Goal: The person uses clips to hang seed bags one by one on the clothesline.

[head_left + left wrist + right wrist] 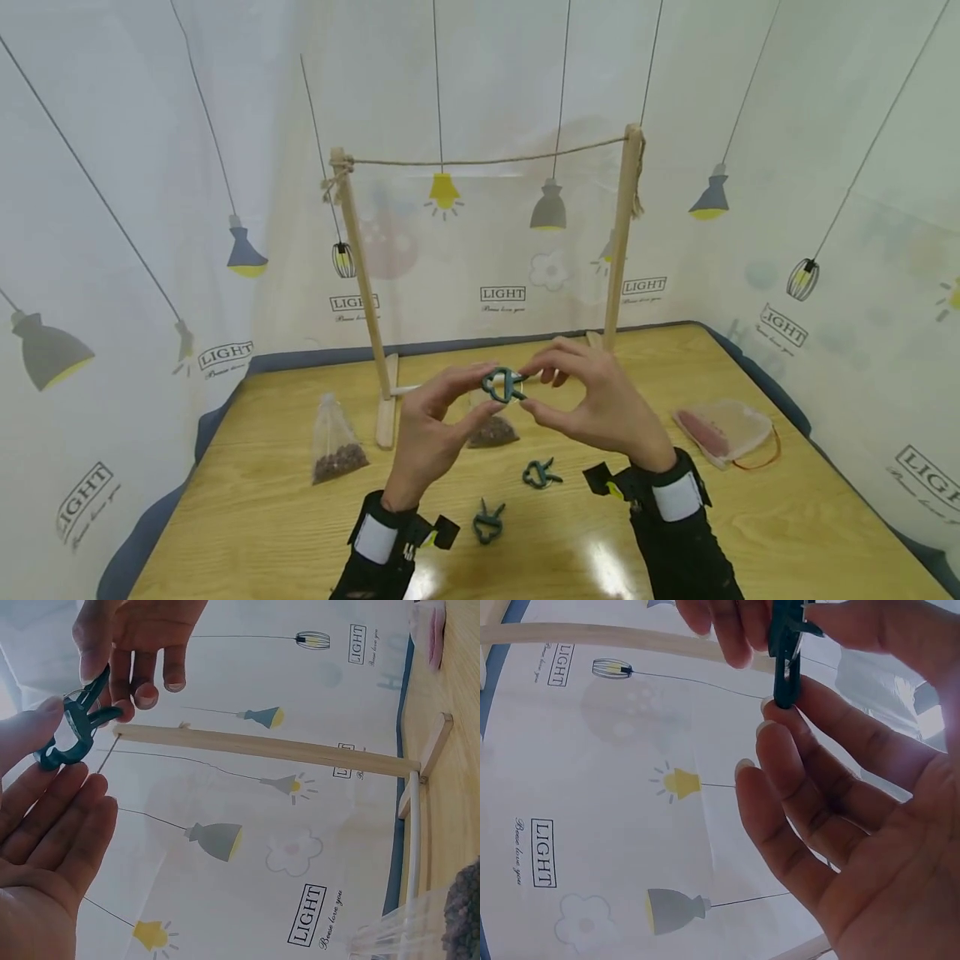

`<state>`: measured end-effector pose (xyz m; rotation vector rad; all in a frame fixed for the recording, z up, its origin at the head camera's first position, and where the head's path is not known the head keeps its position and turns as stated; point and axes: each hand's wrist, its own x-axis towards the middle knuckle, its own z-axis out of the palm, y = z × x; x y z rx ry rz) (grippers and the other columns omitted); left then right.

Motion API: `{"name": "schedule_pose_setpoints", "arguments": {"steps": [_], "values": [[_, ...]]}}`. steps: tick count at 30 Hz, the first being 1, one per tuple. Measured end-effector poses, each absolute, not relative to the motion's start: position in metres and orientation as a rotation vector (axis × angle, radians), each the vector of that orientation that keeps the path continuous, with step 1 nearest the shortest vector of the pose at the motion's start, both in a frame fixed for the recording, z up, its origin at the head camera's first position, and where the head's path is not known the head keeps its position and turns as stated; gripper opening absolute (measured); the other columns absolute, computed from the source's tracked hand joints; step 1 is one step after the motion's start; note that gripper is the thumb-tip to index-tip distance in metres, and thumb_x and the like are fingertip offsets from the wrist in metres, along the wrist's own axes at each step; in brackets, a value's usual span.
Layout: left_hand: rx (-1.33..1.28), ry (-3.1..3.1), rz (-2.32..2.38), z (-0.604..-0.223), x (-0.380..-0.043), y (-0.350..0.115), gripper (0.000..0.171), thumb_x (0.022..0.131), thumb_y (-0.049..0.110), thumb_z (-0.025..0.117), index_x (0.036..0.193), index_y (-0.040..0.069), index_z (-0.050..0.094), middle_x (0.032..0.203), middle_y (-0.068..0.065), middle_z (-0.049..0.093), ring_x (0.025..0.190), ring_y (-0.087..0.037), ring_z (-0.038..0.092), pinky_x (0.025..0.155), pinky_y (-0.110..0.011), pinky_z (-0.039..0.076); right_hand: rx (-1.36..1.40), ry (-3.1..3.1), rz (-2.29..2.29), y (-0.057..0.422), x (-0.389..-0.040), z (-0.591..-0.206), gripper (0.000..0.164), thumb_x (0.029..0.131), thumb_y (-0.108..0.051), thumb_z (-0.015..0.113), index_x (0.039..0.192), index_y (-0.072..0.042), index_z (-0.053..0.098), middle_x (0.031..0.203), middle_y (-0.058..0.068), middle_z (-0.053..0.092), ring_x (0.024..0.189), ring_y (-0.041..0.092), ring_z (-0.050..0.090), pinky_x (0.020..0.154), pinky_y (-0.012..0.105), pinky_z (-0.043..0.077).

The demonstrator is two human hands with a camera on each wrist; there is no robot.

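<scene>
A dark green plastic spring clip (508, 385) is held up over the table between both hands. My left hand (427, 433) pinches its rounded jaw end between thumb and fingers. From the other side, my right hand (592, 400) pinches the two handle ends with thumb and forefinger. In the left wrist view the clip (77, 724) shows its curved jaws and a thin wire spring. The right wrist view has the clip (786, 664) nearly edge-on. Two matching clips lie below the hands, one nearer the front (487, 522), another clip (540, 474) farther right.
Behind the hands stands a wooden frame, its left post (362, 279) and right post (621, 242) joined by a rope (480, 162). Mesh bags with dark contents sit at left (340, 458) and behind the hands (492, 432). A pale bag (726, 427) with something pink lies right.
</scene>
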<state>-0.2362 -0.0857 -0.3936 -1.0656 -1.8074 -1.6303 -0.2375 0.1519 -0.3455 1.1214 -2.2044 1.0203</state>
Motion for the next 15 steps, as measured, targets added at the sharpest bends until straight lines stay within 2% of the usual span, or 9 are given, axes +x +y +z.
{"name": "schedule_pose_setpoints", "arguments": {"steps": [6,10,13,15], "values": [[-0.950,-1.746,-1.752,-0.390,-0.232,-0.088,0.036,0.088,-0.009,0.074,0.124,-0.006,0.069,0.121,-0.022,0.072,0.110,-0.013,0.072,0.097,-0.038,0.060,1.081,-2.135,1.183,0.144,-0.239,-0.346,0.045,0.082,-0.009,0.085,0.124,-0.013,0.069,0.116,0.002,0.073,0.102,0.015,0.068,0.082,0.035,0.061],[-0.842,-1.688,-1.874,-0.391,-0.228,-0.086,0.033,0.090,-0.005,0.074,0.122,-0.009,0.068,0.117,-0.009,0.076,0.105,-0.012,0.074,0.093,-0.036,0.061,1.057,-2.095,1.426,0.136,-0.237,-0.351,0.050,0.085,-0.002,0.081,0.132,-0.008,0.065,0.119,0.010,0.071,0.108,0.020,0.067,0.087,0.036,0.061],[-0.780,-1.648,-1.947,-0.391,-0.227,-0.085,0.034,0.092,0.002,0.075,0.122,-0.011,0.067,0.115,0.003,0.077,0.104,-0.011,0.074,0.090,-0.032,0.062,1.036,-2.058,1.636,0.127,-0.235,-0.352,0.048,0.089,0.001,0.076,0.135,-0.002,0.062,0.120,0.015,0.068,0.108,0.021,0.066,0.090,0.035,0.060],[-0.757,-1.619,-1.996,-0.391,-0.227,-0.083,0.036,0.093,0.005,0.075,0.123,-0.012,0.065,0.114,0.006,0.077,0.103,-0.011,0.074,0.088,-0.029,0.062,1.013,-2.027,1.753,0.122,-0.234,-0.353,0.045,0.092,0.000,0.073,0.135,0.000,0.061,0.120,0.015,0.067,0.108,0.020,0.066,0.092,0.032,0.060]]}}
